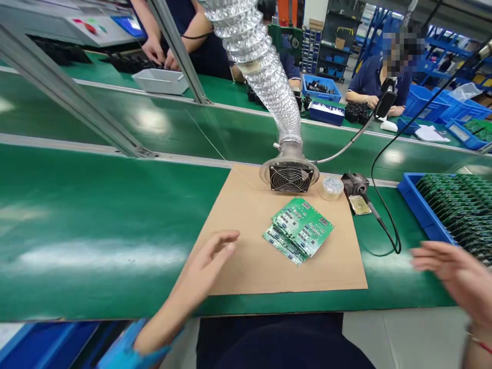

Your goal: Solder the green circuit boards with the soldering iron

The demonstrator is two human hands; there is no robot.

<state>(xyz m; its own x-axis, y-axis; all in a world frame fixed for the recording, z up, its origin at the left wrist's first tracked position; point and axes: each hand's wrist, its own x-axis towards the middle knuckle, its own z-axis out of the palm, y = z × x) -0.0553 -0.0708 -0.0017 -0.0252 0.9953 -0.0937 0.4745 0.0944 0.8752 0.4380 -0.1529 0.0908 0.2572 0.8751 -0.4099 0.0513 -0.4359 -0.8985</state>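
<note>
Over the left part of a brown cardboard sheet (238, 271) is my left hand (209, 259), its fingers loosely apart and nothing in them. To its right lie green circuit boards (303, 225), one overlapping another at an angle. My right hand (453, 271) is at the far right, a little blurred, with fingers stretched out and nothing held. Nearest to it stands a blue bin (426, 210) filled with rows of upright circuit boards (461, 210). A soldering iron (371, 207) rests in its stand (355, 184) beyond the cardboard's right edge.
A fume fan (291, 178) on a foil duct (269, 72) hangs over the cardboard's back edge. A roll of solder wire (331, 188) sits beside it. The iron's black cable (395, 241) loops toward my right hand. A metal post (77, 87) slants at left. Co-workers sit across the line.
</note>
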